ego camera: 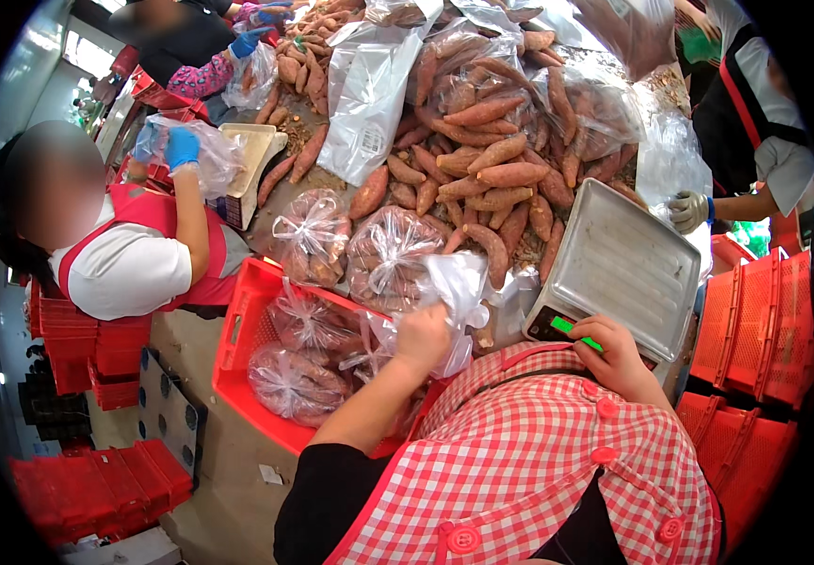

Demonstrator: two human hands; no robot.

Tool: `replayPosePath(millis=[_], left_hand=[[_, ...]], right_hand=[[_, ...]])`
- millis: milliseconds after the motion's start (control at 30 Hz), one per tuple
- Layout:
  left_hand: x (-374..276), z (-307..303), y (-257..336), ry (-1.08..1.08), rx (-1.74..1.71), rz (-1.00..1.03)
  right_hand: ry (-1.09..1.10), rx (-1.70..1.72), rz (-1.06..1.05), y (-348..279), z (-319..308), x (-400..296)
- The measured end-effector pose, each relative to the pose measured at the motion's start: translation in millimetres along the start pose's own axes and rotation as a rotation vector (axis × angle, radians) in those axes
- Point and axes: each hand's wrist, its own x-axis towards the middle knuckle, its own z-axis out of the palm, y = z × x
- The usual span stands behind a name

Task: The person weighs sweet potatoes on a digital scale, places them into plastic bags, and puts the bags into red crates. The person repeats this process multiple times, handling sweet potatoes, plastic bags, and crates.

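Note:
My left hand [422, 339] is closed around the gathered top of a clear plastic bag [455, 282], over the edge of a red plastic crate [251, 381] that holds several tied bags of sweet potatoes [294, 381]. My right hand [611, 353] rests with bent fingers on the lit display of a digital scale [626, 268], whose metal pan is bare. Two knotted bags of sweet potatoes [392, 261] stand on the table just beyond the crate. Behind them lies a large heap of loose sweet potatoes [498, 169]. What is inside the bag at my left hand is hidden.
At the left, a co-worker [131, 247] in blue gloves handles a plastic bag beside another scale [248, 162]. A gloved hand [689, 212] of another person is at the right. Flat plastic bags [371, 92] lie on the table. Red crates [753, 325] are stacked at both sides.

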Motion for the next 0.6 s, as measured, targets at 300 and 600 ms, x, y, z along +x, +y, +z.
replayPosePath(millis=[300,600], left_hand=[[-32,20,13,-0.168,-0.249,0.219],[47,-20,-63,0.344,0.105,-0.386]], right_hand=[[-0.012,-0.03,-0.018,0,0,-4],[-0.003,-0.002,0.014,-2,4,-6]])
